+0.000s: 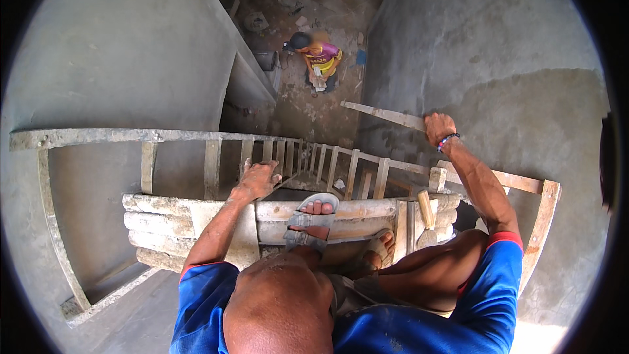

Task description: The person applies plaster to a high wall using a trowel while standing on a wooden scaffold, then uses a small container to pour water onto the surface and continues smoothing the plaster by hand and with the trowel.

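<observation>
I crouch high up on a platform of cement-stained wooden planks [196,213] between two grey plastered walls. My left hand [257,180] lies flat on the back edge of the planks, fingers spread, next to the wooden railing slats [213,167]. My right hand [438,128], with a beaded band at the wrist, grips the end of a long wooden board [383,114] that leans against the right wall. My sandalled left foot [313,219] stands on the planks and my right foot [380,249] is tucked beside it.
A wooden-handled tool [426,217] lies on the planks by my right knee. Far below, another person [319,58] in a yellow and purple shirt crouches on a rubble-strewn floor, with a bucket [265,60] close by. A curved wooden frame [49,223] edges the platform at the left.
</observation>
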A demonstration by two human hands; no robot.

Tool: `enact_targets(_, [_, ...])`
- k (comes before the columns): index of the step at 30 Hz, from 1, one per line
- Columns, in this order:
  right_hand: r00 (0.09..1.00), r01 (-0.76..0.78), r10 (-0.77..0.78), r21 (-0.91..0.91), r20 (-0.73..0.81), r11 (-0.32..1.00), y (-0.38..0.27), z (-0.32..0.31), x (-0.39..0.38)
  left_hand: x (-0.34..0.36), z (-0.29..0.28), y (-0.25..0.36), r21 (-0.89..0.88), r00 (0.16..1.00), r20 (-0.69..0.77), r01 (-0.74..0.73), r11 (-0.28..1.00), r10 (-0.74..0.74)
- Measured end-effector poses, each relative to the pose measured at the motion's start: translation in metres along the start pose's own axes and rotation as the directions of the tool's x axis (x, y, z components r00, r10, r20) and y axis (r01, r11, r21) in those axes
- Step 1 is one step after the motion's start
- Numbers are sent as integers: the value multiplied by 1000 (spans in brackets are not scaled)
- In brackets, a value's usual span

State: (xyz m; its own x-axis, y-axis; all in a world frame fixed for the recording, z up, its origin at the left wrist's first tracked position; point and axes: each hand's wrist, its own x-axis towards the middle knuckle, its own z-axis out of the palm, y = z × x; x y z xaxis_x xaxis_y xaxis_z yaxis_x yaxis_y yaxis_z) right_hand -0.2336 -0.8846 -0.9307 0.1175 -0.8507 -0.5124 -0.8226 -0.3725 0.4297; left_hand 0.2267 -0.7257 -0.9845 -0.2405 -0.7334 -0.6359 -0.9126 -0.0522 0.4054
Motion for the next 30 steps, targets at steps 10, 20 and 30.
enact_targets(10, [999,43,-43,-43,-6,998,2,28,12,-1,21,-9,10,999,0,-40,999,40])
enact_targets(20, [997,57,-56,-3,46,998,-13,-11,-7,0,26,-16,11,999,-26,-36,999,37])
enact_targets(30, [995,24,-24,11,95,1000,-7,-6,-8,24,19,-9,-69,997,-16,-71,995,70])
